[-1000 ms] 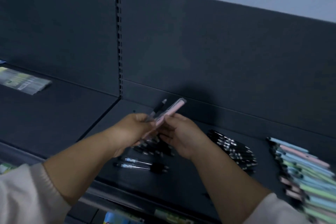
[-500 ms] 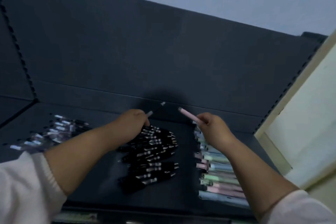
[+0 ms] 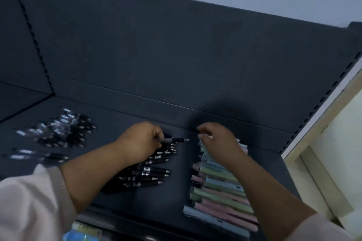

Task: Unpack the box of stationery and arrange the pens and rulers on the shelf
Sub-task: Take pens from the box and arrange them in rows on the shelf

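Note:
My left hand (image 3: 143, 139) grips a black pen (image 3: 174, 139) that points right, low over the far end of a row of black pens (image 3: 148, 172) on the dark shelf (image 3: 176, 197). My right hand (image 3: 217, 139) is over the far end of a row of pastel pens (image 3: 217, 197), pink, green and blue. Its fingers are curled down onto the row. Whether the pink pen is still between them is hidden.
A blurred heap of clear-and-black pens (image 3: 58, 131) lies at the shelf's left, with two loose ones (image 3: 39, 155) nearer me. The shelf's back panel (image 3: 176, 55) rises behind. A pale wall or post (image 3: 333, 143) bounds the right. Packaged goods (image 3: 84, 231) show below the front edge.
The view swung right from the clear pens. My hands parted: the left brought the black pen down over the black row, the right brought the pink pen down to the pastel row.

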The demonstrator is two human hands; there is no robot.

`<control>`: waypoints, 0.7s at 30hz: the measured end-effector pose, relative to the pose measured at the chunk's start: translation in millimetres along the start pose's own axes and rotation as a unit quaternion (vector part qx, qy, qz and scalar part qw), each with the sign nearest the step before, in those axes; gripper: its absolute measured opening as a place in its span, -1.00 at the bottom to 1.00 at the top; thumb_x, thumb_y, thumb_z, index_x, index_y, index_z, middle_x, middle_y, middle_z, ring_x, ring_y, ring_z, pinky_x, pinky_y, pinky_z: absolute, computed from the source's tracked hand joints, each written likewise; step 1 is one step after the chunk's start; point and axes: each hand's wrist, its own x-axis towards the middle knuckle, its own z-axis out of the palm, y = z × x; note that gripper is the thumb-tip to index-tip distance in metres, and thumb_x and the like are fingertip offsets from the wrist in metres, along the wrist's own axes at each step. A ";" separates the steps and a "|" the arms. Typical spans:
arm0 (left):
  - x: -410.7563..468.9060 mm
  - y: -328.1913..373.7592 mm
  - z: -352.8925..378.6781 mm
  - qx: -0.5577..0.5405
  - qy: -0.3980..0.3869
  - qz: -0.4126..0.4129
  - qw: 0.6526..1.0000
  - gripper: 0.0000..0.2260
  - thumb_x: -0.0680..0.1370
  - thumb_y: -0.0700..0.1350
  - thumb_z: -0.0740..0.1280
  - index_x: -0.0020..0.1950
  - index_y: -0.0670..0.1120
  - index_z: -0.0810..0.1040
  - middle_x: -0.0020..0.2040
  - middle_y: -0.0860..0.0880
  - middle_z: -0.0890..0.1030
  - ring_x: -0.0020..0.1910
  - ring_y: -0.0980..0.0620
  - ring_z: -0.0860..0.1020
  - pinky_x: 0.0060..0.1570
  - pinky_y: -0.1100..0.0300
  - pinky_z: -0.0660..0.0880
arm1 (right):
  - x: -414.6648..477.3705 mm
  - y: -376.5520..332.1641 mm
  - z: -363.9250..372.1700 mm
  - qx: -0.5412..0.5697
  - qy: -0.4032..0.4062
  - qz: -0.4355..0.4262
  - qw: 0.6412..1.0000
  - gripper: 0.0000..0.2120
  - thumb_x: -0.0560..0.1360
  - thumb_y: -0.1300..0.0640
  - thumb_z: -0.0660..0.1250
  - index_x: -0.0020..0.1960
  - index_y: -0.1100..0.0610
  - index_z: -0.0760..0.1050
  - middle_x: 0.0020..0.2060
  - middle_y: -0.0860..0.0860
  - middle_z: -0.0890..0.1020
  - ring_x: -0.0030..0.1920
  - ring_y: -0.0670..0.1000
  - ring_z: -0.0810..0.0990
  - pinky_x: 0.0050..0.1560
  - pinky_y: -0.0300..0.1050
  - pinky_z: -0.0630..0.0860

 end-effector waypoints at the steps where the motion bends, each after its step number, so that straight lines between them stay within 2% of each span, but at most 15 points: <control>1: -2.0 -1.8 1.1 0.012 0.009 -0.007 1.000 -0.92 0.48 -0.13 0.38 -0.15 0.06 0.58 -0.20 0.10 0.51 -0.14 0.08 0.50 -0.13 0.27 0.38 | 0.2 -16.1 4.6 0.021 -0.030 -0.037 0.999 -0.74 0.55 0.14 0.30 0.22 0.12 0.56 0.14 0.05 0.60 0.17 0.03 0.53 0.16 -0.22 0.36; 4: -10.2 -8.0 1.7 0.025 0.033 -0.022 0.999 -0.81 0.45 -0.23 0.32 -0.21 0.08 0.51 -0.19 0.09 0.49 -0.13 0.06 0.51 -0.10 0.21 0.45 | 0.0 -48.5 23.9 0.017 -0.141 -0.093 0.985 -0.72 0.58 0.08 0.25 0.27 0.04 0.52 0.16 0.01 0.60 0.16 0.00 0.53 0.14 -0.17 0.41; 7: -23.1 -16.5 -1.8 0.019 0.042 -0.039 0.998 -0.83 0.42 -0.25 0.32 -0.18 0.04 0.53 -0.20 0.09 0.50 -0.17 0.07 0.51 -0.17 0.23 0.44 | 1.6 -63.9 42.4 -0.003 -0.197 -0.087 0.977 -0.75 0.61 0.10 0.19 0.26 0.00 0.50 0.02 0.03 0.61 0.00 0.03 0.54 -0.04 -0.16 0.41; 10: -37.8 -35.5 -12.4 0.032 0.069 -0.065 0.995 -0.86 0.41 -0.16 0.40 -0.07 0.03 0.55 -0.12 0.04 0.52 -0.08 0.01 0.54 -0.11 0.21 0.45 | 3.3 -75.2 58.8 0.019 -0.207 -0.076 0.975 -0.78 0.61 0.09 0.20 0.22 -0.02 0.50 0.04 0.03 0.61 0.02 0.03 0.55 0.03 -0.10 0.47; 12: -50.7 -54.3 -23.1 0.043 0.091 -0.095 0.990 -0.74 0.43 -0.10 0.43 0.11 -0.02 0.54 0.02 -0.03 0.50 0.03 -0.05 0.53 0.02 0.19 0.45 | 4.8 -85.7 69.6 0.019 -0.203 -0.084 0.975 -0.80 0.59 0.09 0.23 0.19 -0.01 0.52 0.03 0.00 0.61 0.03 0.02 0.55 0.06 -0.11 0.48; 14: -66.1 -77.5 -34.5 0.049 0.108 -0.128 0.985 -0.62 0.44 -0.05 0.44 0.24 -0.04 0.50 0.13 -0.07 0.48 0.12 -0.07 0.51 0.12 0.16 0.44 | 6.9 -102.2 81.9 0.022 -0.197 -0.097 0.975 -0.81 0.58 0.11 0.24 0.17 0.02 0.52 0.00 0.00 0.62 -0.01 0.00 0.56 0.01 -0.17 0.46; 18: -104.6 -125.7 -58.3 0.047 0.137 -0.176 0.974 -0.68 0.45 -0.03 0.43 0.18 -0.05 0.54 0.10 -0.09 0.53 0.14 -0.10 0.50 0.11 0.16 0.43 | 12.6 -150.7 116.1 0.009 -0.197 -0.128 0.972 -0.88 0.59 0.12 0.22 0.07 0.06 0.51 -0.15 0.01 0.60 -0.09 0.05 0.56 -0.08 -0.13 0.45; 21: -137.1 -163.3 -77.5 0.053 0.149 -0.205 0.966 -0.73 0.49 -0.04 0.38 0.17 -0.03 0.53 0.09 -0.06 0.49 0.14 -0.09 0.49 0.08 0.16 0.41 | 14.5 -194.4 146.6 0.009 -0.225 -0.148 0.963 -0.83 0.63 0.10 0.15 0.12 0.12 0.46 -0.06 0.09 0.60 -0.03 0.11 0.57 -0.01 0.00 0.52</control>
